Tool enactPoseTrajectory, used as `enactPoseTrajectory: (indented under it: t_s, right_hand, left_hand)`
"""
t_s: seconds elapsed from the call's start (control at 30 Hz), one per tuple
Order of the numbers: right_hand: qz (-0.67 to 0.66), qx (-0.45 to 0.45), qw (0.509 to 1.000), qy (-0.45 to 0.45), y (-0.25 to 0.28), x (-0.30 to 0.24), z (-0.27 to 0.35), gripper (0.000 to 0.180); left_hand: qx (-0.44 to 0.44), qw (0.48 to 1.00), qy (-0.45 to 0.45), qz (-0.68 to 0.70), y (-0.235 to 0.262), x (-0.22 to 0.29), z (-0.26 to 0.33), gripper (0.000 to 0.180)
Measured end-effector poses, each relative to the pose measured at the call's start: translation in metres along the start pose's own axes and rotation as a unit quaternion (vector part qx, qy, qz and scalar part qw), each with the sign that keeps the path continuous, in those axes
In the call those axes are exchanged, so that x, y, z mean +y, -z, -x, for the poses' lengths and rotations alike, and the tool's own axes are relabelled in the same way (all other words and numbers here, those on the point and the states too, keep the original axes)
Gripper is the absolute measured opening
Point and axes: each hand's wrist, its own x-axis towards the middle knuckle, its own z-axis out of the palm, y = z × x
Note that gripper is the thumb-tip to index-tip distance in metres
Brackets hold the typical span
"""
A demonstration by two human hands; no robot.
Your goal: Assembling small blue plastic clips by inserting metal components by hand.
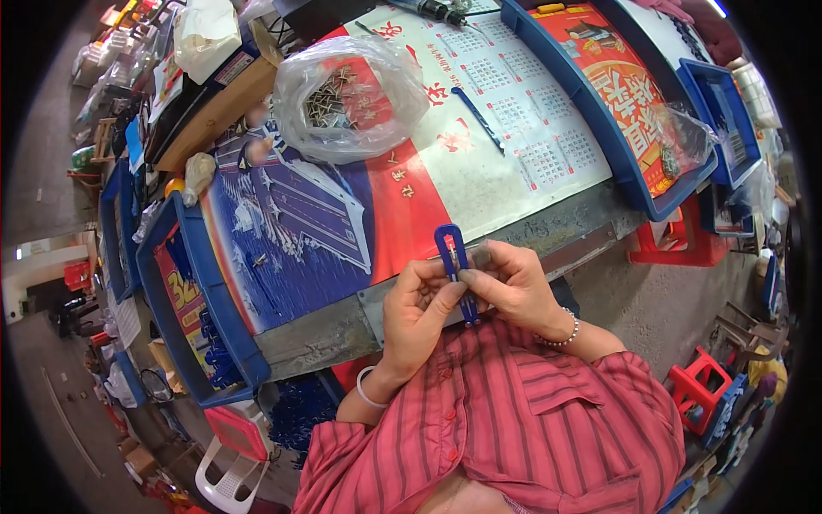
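Note:
In front of my chest, at the table's near edge, a long narrow blue plastic piece (449,242) with a slotted, loop-shaped end stands nearly upright between both hands. My left hand (417,313) pinches it from the left, fingers curled behind it. My right hand (515,287) grips it from the right, with the thumb pressed on its middle. Whether the fingers also hold a small part is hidden. Beyond them lies an open clear plastic bag (398,98) with many small metal pins or screws (332,98) inside. A slim blue strip-like piece (478,118) rests on the calendar sheet.
A printed sheet (548,128) covers the table. Blue trays stand at left (235,321) and right (591,107); the left one holds several blue pieces (218,351). A cardboard box (218,103) stands back left. Stools (698,390) and a white chair (231,471) are on the floor.

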Motion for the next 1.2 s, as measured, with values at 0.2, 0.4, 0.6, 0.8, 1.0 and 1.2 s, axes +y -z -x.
enactPoseTrajectory:
  t_s: [0.2, 0.4, 0.6, 0.8, 1.0, 1.2]
  right_hand:
    - [-0.014, 0.002, 1.0, -0.012, 0.001, 0.001, 0.002, 0.008]
    - [-0.02, -0.008, 1.0, -0.01, 0.005, 0.007, -0.002, 0.012]
    - [-0.021, -0.014, 1.0, -0.012, 0.004, 0.005, -0.004, 0.012]
    - [-0.017, -0.002, 1.0, 0.012, -0.002, 0.007, -0.005, 0.012]
    - [0.035, -0.006, 0.998, 0.056, -0.005, 0.0, -0.009, 0.011]
    - [0.037, -0.002, 0.994, 0.104, -0.013, -0.016, -0.019, 0.011]
  left_hand:
    - [0.005, 1.0, -0.003, -0.003, -0.001, -0.002, 0.0, 0.018]
    - [0.005, 1.0, 0.024, 0.002, 0.002, -0.003, -0.003, 0.018]
    - [0.009, 0.999, 0.032, 0.026, 0.002, -0.001, -0.005, 0.018]
    - [0.022, 1.0, 0.005, 0.018, -0.002, 0.002, -0.001, 0.018]
    - [0.043, 0.994, -0.054, -0.089, 0.003, 0.004, -0.002, 0.017]
    - [0.047, 0.988, -0.097, -0.113, 0.006, 0.02, -0.011, 0.014]
